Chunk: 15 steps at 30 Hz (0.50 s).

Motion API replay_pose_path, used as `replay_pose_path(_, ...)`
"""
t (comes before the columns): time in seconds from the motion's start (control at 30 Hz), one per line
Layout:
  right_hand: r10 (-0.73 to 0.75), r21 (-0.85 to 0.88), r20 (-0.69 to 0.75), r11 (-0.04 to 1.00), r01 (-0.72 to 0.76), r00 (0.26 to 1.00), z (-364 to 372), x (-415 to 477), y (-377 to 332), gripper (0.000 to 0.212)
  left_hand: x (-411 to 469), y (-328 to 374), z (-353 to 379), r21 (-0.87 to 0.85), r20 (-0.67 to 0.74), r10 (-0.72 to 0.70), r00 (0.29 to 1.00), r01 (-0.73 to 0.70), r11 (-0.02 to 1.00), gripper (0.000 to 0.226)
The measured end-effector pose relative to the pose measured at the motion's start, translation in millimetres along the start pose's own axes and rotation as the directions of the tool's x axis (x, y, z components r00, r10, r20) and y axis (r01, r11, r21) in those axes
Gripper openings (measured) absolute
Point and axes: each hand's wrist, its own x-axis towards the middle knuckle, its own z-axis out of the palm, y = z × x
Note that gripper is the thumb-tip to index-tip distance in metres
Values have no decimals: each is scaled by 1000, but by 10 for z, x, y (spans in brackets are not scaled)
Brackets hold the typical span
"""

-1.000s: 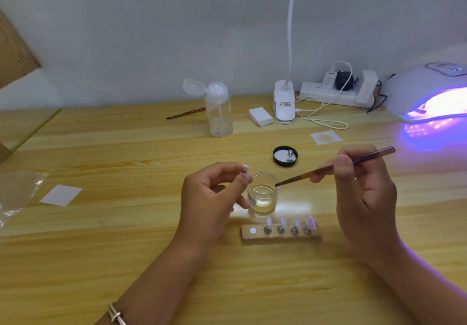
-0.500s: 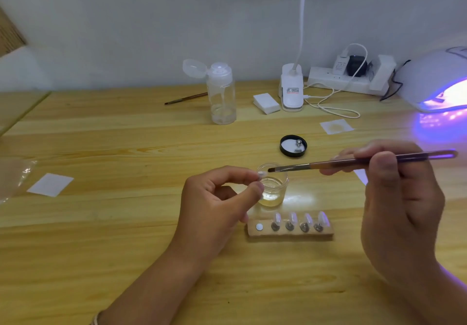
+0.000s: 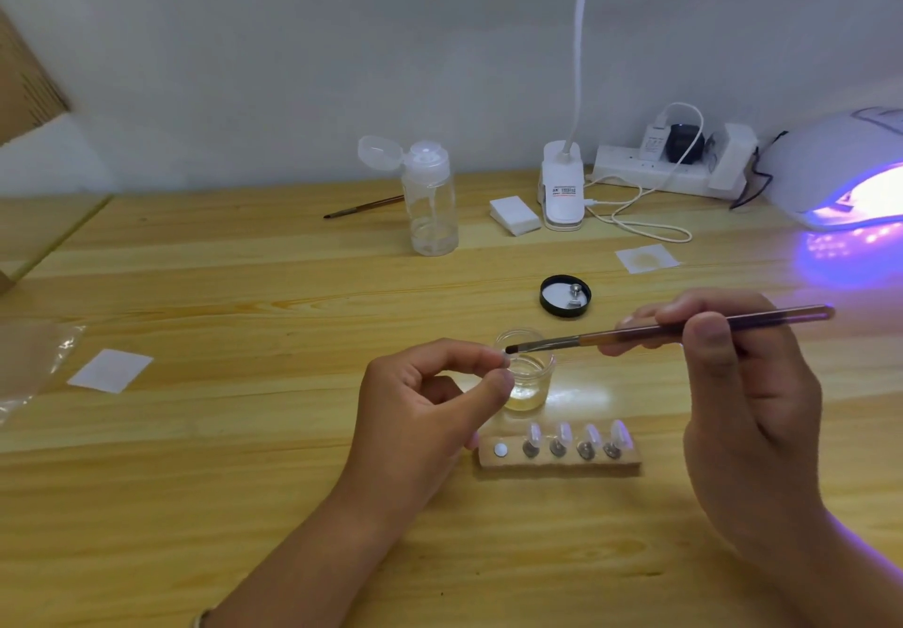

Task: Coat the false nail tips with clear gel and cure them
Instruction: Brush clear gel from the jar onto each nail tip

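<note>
The left hand pinches a small translucent nail tip between thumb and forefinger, above the round clear glass gel jar. The right hand grips a slim brush, its dark bristles touching the tip. Four glossy tips stand on a pale wooden holder on the grained wooden counter.

Thin bracelet on left wrist

Clear pump bottle, cap flipped open, well beyond left fingers. Thin brush flat, partly behind bottle. White pad stack, clip lamp base, power strip with plugs: far beyond right fingers. Stained paper square nearer them. Plain paper square, plastic bag: well left of left fingers.
</note>
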Motion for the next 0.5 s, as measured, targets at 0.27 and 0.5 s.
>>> replay_pose_path(0.27,11,-15,10,1000,-11,1000,13,5,1,18,-15,4,-16,-16,11,7,1000,-7,1000,8)
replay_pose_path(0.5,9,-11,-23,1000,-9,1000,-12,11,18,15,-12,4,-8,-28,14,4,1000,-4,1000,8)
